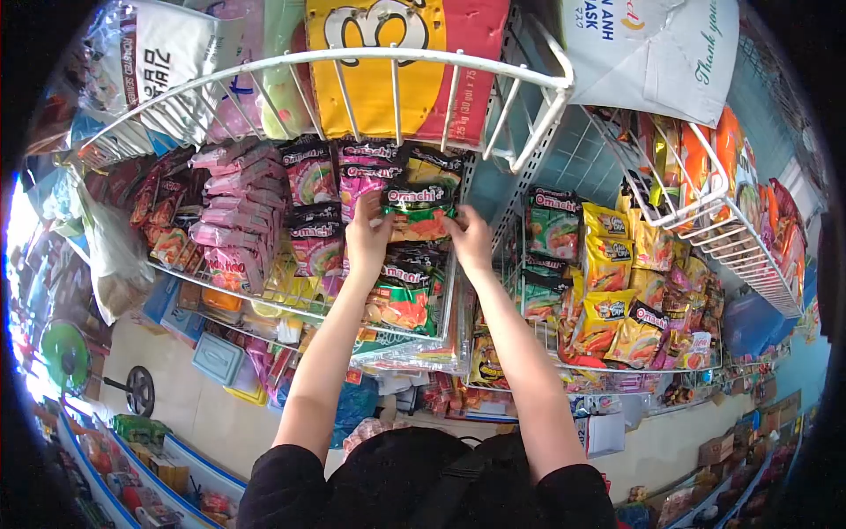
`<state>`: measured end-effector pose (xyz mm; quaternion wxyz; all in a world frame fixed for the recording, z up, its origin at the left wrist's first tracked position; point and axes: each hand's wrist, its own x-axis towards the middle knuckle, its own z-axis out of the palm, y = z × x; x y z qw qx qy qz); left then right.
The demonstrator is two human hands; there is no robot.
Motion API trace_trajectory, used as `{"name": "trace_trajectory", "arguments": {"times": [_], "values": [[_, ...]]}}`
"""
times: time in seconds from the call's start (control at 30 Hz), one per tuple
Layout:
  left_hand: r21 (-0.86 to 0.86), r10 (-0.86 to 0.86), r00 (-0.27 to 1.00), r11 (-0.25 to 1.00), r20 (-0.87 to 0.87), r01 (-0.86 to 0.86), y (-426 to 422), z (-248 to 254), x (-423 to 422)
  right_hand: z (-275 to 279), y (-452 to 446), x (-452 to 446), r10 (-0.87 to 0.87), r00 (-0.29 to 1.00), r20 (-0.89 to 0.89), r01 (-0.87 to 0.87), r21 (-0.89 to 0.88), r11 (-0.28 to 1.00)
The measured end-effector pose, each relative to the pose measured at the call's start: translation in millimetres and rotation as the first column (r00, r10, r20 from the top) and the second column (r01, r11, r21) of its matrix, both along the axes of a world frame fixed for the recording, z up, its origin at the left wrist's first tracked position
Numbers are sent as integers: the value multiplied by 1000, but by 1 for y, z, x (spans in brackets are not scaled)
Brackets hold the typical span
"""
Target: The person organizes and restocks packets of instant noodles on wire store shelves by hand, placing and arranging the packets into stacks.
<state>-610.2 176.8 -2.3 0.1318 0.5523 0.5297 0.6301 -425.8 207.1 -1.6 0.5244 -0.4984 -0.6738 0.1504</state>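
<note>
A green and black Omachi instant noodle packet (pixel 419 214) is held level at the middle of the wire shelf, label facing me. My left hand (pixel 368 236) grips its left end, and my right hand (pixel 470 238) grips its right end. Below it, a similar green Omachi packet (pixel 401 298) lies at the shelf's front corner. Pink and black Omachi packets (pixel 315 240) are stacked just left of my left hand. Behind the held packet, more Omachi packets (pixel 432 167) stand at the back of the shelf.
A white wire rack rim (pixel 379 55) crosses above my hands, holding a yellow and red sack (pixel 397 97). Pink noodle packets (pixel 238 220) are piled at left. The right-hand shelf carries yellow packets (pixel 608 264). A grey-blue box (pixel 217 360) sits below, and a green fan (pixel 66 353) stands far left.
</note>
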Motion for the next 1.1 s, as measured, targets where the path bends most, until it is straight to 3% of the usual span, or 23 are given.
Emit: {"name": "trace_trajectory", "arguments": {"times": [0.07, 0.13, 0.17, 0.2, 0.23, 0.27, 0.37, 0.43, 0.47, 0.5, 0.57, 0.6, 0.63, 0.67, 0.7, 0.73, 0.77, 0.83, 0.87, 0.93, 0.97, 1.03, 1.1], "values": [[-36, 45, 998, 998, -50, -47, -2, 4, 2, 2, -1, 0, -9, 998, 70, 12, -49, 999], [148, 46, 989, 989, -138, -25, 1, 1, 1, -2, 0, 3, -7, 984, 180, 25, -98, 995], [127, 47, 988, 991, -146, -29, 1, -1, 1, -3, 0, 4, -11, 984, 179, 30, -101, 994], [123, 40, 988, 992, -150, -21, 0, -1, 0, -3, -1, 3, -38, 957, 286, 75, -120, 990], [85, 41, 973, 996, -227, -22, -1, -1, -2, -5, -4, 3, -63, 919, 389, 124, -136, 983], [52, 39, 953, 998, -300, -25, -1, 0, -1, -5, -7, 1, -88, 920, 382, 139, -110, 984], [-7, 6, 979, 1000, -206, -7, 0, 0, 1, -4, -7, 2, -86, 900, 428, 149, -117, 982], [23, -17, 979, 999, -202, 22, 2, -2, -1, -6, -12, 5, -79, 919, 386, 141, -137, 981], [-18, 6, 970, 1000, -244, -11, -1, -1, -2, -25, -6, 11, -88, 965, 246, 87, 15, 996], [24, 23, 959, 1000, -281, -17, -6, 4, 0, -5, -29, 17, -111, 982, 155, 109, 20, 994], [165, 160, 855, 982, -493, -89, -26, 28, 15, -1, -53, 43, -158, 987, -34, 161, 223, 961], [217, 213, 804, 970, -555, -107, -37, 39, 29, -1, -66, 65, -207, 978, -28, 208, 134, 969], [236, 222, 765, 967, -604, -94, -43, 43, 45, -13, -68, 88, -265, 964, -34, 265, 220, 939], [232, 180, 790, 972, -586, -50, -58, 54, 72, -16, -77, 104, -342, 937, -65, 348, 204, 915], [102, -21, 788, 989, -615, 106, -62, 53, 93, -19, -87, 121, -333, 936, -114, 348, 155, 925], [84, -131, 758, 968, -640, 238, -61, 45, 115, -33, -90, 138, -351, 932, -88, 360, 134, 923], [116, -157, 710, 940, -686, 320, -62, 38, 138, -30, -106, 141, -350, 921, -172, 356, 7, 934], [85, -160, 626, 936, -763, 343, -57, 16, 180, -87, -95, 169, -320, 911, -260, 306, -92, 947], [23, -179, 574, 945, -799, 326, -50, 6, 197, -87, -101, 170, -433, 899, 68, 421, 142, 896], [-74, -198, 467, 960, -862, 272, -39, -11, 220, -73, -125, 166, -328, 944, 32, 321, -310, 895], [-96, -203, 446, 963, -872, 251, -34, -18, 228, -102, -114, 184, -229, 965, 131, 260, -314, 913], [-90, -174, 419, 973, -891, 211, -27, -28, 238, -96, -114, 175, -284, 935, -213, 176, -418, 891], [-110, -181, 409, 975, -895, 192, -26, -37, 241, -98, -115, 182, -222, 931, -291, 76, -439, 895]]}}
